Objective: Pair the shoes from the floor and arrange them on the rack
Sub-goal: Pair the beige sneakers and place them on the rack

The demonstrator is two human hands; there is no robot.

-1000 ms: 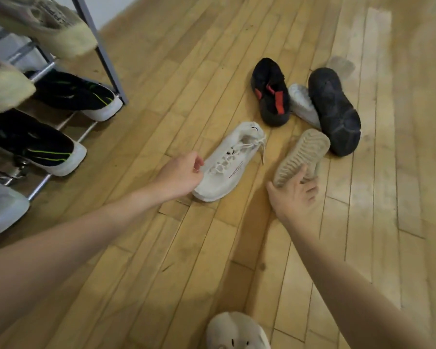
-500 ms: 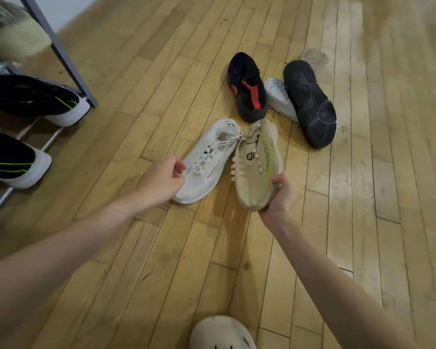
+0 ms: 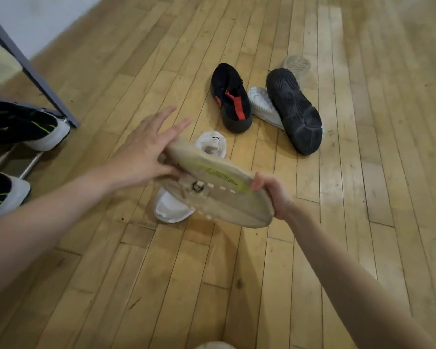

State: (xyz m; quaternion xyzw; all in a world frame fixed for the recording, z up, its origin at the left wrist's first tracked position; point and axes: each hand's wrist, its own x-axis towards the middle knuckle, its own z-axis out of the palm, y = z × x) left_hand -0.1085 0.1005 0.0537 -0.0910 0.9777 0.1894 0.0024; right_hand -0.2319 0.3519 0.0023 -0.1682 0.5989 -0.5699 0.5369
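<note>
A: Gripped at its right end by the right hand [image 3: 271, 195], thumb on top and fingers curled under, the beige shoe [image 3: 217, 190] hangs in the air at the centre of the frame. The left hand [image 3: 146, 152] meets its other end with fingers spread and straight, not curled round it.

B: Why 2 hands on 1 shoe?

A: My guess is the flat palm steadies the end so the shoe can be turned or passed toward the rack.

B: Left to right, then?

A: At the left edge, the rack [image 3: 33, 69] with its grey slanted post; 2 black shoes with green lines [image 3: 28, 124] sit toe-out on its bars, already paired. Just under the held shoe, a white shoe [image 3: 171, 207] lies on the floor [image 3: 237, 285], mostly covered. Upper centre, a black shoe with a red strap [image 3: 230, 99] stands upright. Right of it, a white shoe on its side [image 3: 262, 107] is tucked partly under a black shoe turned sole-up [image 3: 293, 109].

B: So the sorting is unfinished?

A: It looks so. Those on the floor lie jumbled, mates not yet side by side.
</note>
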